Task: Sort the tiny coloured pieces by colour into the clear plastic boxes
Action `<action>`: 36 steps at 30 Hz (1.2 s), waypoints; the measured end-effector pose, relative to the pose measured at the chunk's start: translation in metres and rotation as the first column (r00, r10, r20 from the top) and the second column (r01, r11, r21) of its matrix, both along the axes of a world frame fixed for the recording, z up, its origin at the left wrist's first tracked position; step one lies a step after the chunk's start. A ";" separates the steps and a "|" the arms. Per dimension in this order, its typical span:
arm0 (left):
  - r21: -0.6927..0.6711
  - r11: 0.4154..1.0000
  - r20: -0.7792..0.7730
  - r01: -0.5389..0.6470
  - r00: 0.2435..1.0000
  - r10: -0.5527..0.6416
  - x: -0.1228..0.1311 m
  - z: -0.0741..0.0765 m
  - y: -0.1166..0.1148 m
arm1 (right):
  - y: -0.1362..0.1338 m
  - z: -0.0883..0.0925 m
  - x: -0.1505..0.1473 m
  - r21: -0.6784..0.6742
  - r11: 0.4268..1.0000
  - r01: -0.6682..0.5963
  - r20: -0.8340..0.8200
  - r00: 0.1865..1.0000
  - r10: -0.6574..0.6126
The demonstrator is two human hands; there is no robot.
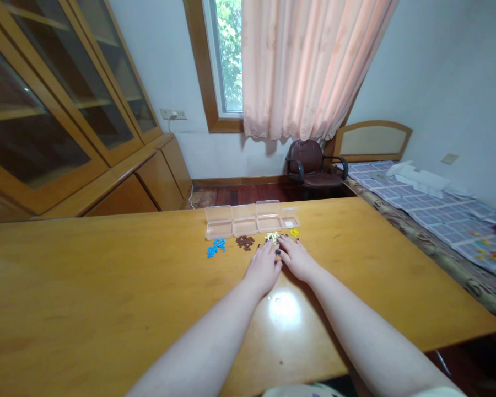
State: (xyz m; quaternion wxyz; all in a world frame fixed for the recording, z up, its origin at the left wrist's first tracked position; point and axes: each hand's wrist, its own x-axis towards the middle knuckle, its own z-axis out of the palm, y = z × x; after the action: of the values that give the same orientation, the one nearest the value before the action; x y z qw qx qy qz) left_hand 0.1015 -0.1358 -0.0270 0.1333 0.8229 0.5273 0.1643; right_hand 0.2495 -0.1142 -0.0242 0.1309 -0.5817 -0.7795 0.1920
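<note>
Both my hands rest side by side on the wooden table (107, 286), fingers stretched forward. My left hand (263, 267) lies flat and open, its fingertips touching a small pile of pale yellow-green pieces (271, 237). My right hand (297, 256) is also flat and open, its fingers close to a few yellow pieces (295, 232). Left of them lie a brown pile (244, 242) and a blue pile (216, 247). Just behind the piles stands a row of clear plastic boxes (252, 219) with their lids up.
A glass-fronted wooden cabinet (66, 127) runs along the left wall. A dark office chair (312, 165) stands under the curtained window (297, 66). A bed (438, 215) with a patterned sheet lies right of the table.
</note>
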 end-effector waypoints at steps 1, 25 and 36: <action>0.031 0.999 0.028 -0.016 0.999 0.015 -0.003 0.009 -0.001 | 0.000 -0.001 0.000 0.036 0.999 0.015 -0.013 1.000 -0.015; 0.047 0.880 -0.397 -0.473 0.799 0.451 -0.166 0.015 0.023 | -0.007 0.039 -0.144 0.028 0.987 -0.157 0.171 0.974 0.151; -0.014 0.906 -0.427 -0.423 0.822 0.377 -0.171 0.010 0.031 | 0.004 0.011 -0.157 0.086 0.985 -0.152 0.137 0.981 0.140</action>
State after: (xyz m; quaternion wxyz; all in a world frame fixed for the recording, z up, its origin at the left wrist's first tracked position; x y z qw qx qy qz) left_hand -0.0699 -0.1043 -0.0170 0.0252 0.7011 0.7124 -0.0185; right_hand 0.0920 -0.1097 -0.0130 0.0928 -0.5273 -0.8353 0.1250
